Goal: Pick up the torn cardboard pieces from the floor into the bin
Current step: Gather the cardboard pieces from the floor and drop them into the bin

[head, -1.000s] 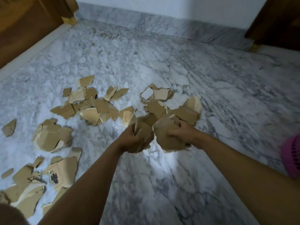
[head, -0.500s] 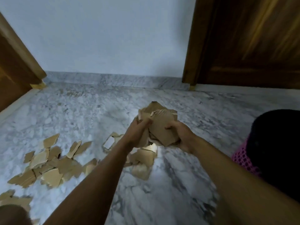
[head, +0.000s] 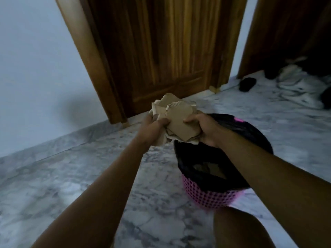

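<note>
Head view: both hands clamp one bundle of torn cardboard pieces (head: 179, 119) between them, the left hand (head: 154, 129) closed on its left side, the right hand (head: 206, 129) on its right. The bundle hangs over the far-left rim of the bin (head: 211, 196), a pink mesh basket with a black liner, standing on the marble floor (head: 71, 176). The mouth lies below and to the right, nearer the right hand, so my guess is a short shift rightward before letting go.

Grey-white marble floor (head: 53, 185), pale wall (head: 35, 68) left of the hands, wooden door (head: 161, 51) beyond them, second door (head: 286, 33) far right, dim light.
</note>
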Demonstrator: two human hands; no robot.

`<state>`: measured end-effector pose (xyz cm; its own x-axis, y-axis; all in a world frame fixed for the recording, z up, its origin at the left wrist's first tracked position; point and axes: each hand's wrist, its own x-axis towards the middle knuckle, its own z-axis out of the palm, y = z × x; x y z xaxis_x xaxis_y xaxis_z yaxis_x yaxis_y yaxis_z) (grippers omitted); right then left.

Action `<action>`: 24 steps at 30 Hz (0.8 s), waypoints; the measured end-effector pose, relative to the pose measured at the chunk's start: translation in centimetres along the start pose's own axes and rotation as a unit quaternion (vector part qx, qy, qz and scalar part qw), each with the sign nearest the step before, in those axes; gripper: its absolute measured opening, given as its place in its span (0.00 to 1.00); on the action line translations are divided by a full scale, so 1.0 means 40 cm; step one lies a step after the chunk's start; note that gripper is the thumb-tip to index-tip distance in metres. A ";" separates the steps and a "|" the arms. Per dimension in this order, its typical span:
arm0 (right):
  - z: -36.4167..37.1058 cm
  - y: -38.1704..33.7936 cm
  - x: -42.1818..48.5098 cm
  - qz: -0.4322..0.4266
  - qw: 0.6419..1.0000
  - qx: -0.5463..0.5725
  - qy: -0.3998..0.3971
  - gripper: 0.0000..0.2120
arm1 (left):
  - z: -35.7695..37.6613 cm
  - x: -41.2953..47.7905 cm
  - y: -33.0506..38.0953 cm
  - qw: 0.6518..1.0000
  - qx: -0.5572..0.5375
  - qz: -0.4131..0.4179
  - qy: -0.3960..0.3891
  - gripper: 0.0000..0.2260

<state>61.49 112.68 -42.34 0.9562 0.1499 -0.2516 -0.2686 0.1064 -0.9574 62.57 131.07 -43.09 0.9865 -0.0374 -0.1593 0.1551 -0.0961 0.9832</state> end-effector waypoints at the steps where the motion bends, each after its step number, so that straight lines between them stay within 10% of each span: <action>1: -0.050 0.004 -0.012 -0.003 1.000 0.001 0.021 0.09 | 0.051 0.013 -0.005 1.000 0.010 0.009 -0.014 0.21; 13: -0.367 0.163 -0.105 0.124 0.959 -0.221 0.125 0.34 | 0.323 0.057 -0.126 0.940 0.268 -0.049 -0.203 0.22; 16: -0.388 0.161 -0.097 0.115 0.929 -0.320 0.146 0.31 | 0.313 0.083 -0.131 0.927 0.304 -0.048 -0.214 0.32; 24: -0.267 0.125 -0.040 0.078 0.894 -0.421 0.129 0.23 | 0.197 0.070 -0.086 0.962 0.235 0.015 -0.136 0.14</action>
<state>59.88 102.48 -48.25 0.9387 -0.1455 -0.3125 -0.3226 -0.6907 -0.6472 64.39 123.44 -47.62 0.9302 -0.3003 -0.2111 0.0223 -0.5278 0.8491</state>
